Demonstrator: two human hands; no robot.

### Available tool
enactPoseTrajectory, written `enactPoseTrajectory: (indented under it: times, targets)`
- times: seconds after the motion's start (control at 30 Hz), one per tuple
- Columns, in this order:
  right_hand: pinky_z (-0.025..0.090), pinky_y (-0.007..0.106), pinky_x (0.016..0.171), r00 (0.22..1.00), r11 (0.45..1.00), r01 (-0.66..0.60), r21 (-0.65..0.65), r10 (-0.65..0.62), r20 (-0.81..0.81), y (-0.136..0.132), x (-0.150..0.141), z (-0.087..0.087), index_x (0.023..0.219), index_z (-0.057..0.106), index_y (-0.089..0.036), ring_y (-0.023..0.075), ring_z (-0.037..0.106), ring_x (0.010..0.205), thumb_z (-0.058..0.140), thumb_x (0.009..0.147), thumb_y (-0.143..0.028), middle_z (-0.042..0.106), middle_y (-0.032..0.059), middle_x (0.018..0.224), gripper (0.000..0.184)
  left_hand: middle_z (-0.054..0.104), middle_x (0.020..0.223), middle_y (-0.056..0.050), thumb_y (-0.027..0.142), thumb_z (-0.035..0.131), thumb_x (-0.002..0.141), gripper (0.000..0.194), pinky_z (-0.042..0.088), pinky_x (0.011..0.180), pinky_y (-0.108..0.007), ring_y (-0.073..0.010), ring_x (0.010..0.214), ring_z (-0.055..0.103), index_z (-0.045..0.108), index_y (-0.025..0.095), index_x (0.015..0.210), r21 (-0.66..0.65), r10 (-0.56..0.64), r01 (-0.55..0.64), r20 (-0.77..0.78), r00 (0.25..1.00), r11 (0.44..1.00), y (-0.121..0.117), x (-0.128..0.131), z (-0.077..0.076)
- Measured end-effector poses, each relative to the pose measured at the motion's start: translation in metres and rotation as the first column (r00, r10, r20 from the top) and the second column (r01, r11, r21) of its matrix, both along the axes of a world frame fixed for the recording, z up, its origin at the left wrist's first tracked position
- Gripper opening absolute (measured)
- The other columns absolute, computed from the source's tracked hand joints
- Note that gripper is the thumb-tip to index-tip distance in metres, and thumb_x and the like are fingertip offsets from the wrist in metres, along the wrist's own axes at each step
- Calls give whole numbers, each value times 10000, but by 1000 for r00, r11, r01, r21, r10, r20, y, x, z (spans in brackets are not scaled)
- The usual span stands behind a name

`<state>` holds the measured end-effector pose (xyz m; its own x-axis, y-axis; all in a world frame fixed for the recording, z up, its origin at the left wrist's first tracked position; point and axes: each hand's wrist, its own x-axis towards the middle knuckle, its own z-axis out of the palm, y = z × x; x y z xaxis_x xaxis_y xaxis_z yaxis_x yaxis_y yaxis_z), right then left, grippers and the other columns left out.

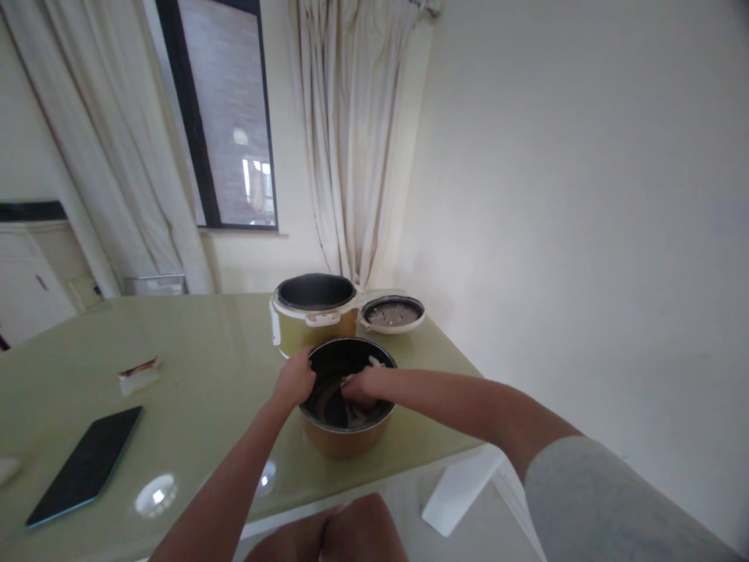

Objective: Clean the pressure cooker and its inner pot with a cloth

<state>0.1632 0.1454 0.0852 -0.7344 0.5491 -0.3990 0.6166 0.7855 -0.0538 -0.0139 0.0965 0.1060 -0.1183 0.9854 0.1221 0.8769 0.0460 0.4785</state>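
Observation:
A rice cooker's inner pot (345,445), black inside and copper-brown outside, stands upright on the table near its front edge. My left hand (296,380) grips the pot's left rim, fingers over the edge. Reaching in over the right rim, my right hand (361,388) is down inside the pot, closed round a white cloth or tissue (374,361) that shows only in small parts. Its fingertips are mostly hidden. Just behind the pot is the cooker body (292,329), open at the top, with its round lid (393,316) turned back to the right.
A glossy green table (222,343) bears everything. To the left lie a dark tablet (87,464) and a small white packet (139,376). A white object (7,470) shows at the left edge. The wall (585,234) rises to the right, and a white panel (459,492) shows below the table edge.

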Motion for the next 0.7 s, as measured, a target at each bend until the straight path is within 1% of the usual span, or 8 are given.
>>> enactPoseTrajectory:
  times: [0.1, 0.2, 0.33, 0.43, 0.53, 0.57, 0.63, 0.7]
  targets:
    - [556, 638, 984, 998, 992, -35, 117, 30, 46, 0, 0, 0, 927, 796, -261, 375, 740, 1059, 731, 750, -105, 812, 97, 1029, 245, 777, 1236, -136, 55, 426, 937, 482, 526, 1006, -351, -272, 1189, 718, 664, 179, 1337, -1, -7, 7, -4, 1000, 1000, 0, 0, -1]
    - [494, 660, 1070, 995, 979, -96, 179, 90, 43, 1, -1, 2, 953, 804, -256, 384, 704, 1173, 655, 784, -49, 802, 105, 1129, 306, 776, 1225, -144, 53, 419, 936, 479, 527, 992, -364, -286, 1174, 722, 662, 175, 1331, 5, -20, 20, -8, 1000, 1000, -1, 0, -1]
    - [468, 570, 1104, 986, 973, -167, 161, 165, 25, 7, -7, 4, 936, 810, -283, 351, 649, 1267, 619, 853, -78, 791, 74, 1174, 293, 783, 1191, -148, 65, 418, 939, 476, 531, 975, -370, -293, 1147, 733, 657, 182, 1334, -9, -8, 8, -10, 1000, 1000, -3, 0, 0]
    - [462, 501, 1083, 981, 975, -189, 116, 191, -11, 12, -13, 2, 935, 820, -270, 338, 607, 1314, 656, 838, -98, 777, 79, 1222, 257, 789, 1163, -149, 68, 426, 934, 473, 531, 971, -365, -291, 1136, 738, 658, 188, 1329, -15, -1, 1, -12, 1000, 1000, -3, 1, 1]
    - [480, 488, 1024, 983, 984, -170, 59, 174, -56, 16, -16, 0, 970, 813, -277, 322, 575, 1355, 662, 813, -117, 773, 35, 1250, 270, 791, 1159, -147, 75, 430, 934, 463, 531, 960, -367, -297, 1134, 740, 661, 200, 1314, -4, -4, 4, -10, 1000, 1000, -4, 1, 1]
    - [485, 484, 1009, 981, 982, -182, 48, 184, -67, 18, -17, 0, 967, 806, -283, 311, 572, 1359, 659, 812, -123, 773, 19, 1248, 267, 791, 1161, -146, 79, 426, 937, 458, 533, 952, -368, -299, 1130, 742, 662, 203, 1310, -5, -1, 1, -10, 1000, 1000, -4, 1, 1]
    - [492, 465, 1002, 961, 962, -265, 59, 269, -69, 21, -18, -1, 913, 790, -288, 284, 579, 1341, 651, 830, -133, 775, 7, 1229, 224, 791, 1168, -143, 82, 418, 942, 455, 534, 936, -362, -296, 1122, 745, 662, 204, 1306, -10, 5, -6, -17, 1000, 1000, -4, 1, 1]
    - [494, 442, 1012, 913, 909, -401, 112, 407, -37, 24, -19, -2, 818, 761, -268, 266, 600, 1287, 638, 859, -135, 776, 36, 1187, 186, 790, 1181, -133, 77, 422, 940, 456, 533, 926, -346, -282, 1119, 747, 660, 208, 1306, -12, 1, -1, -31, 1000, 1000, -5, 2, 1]
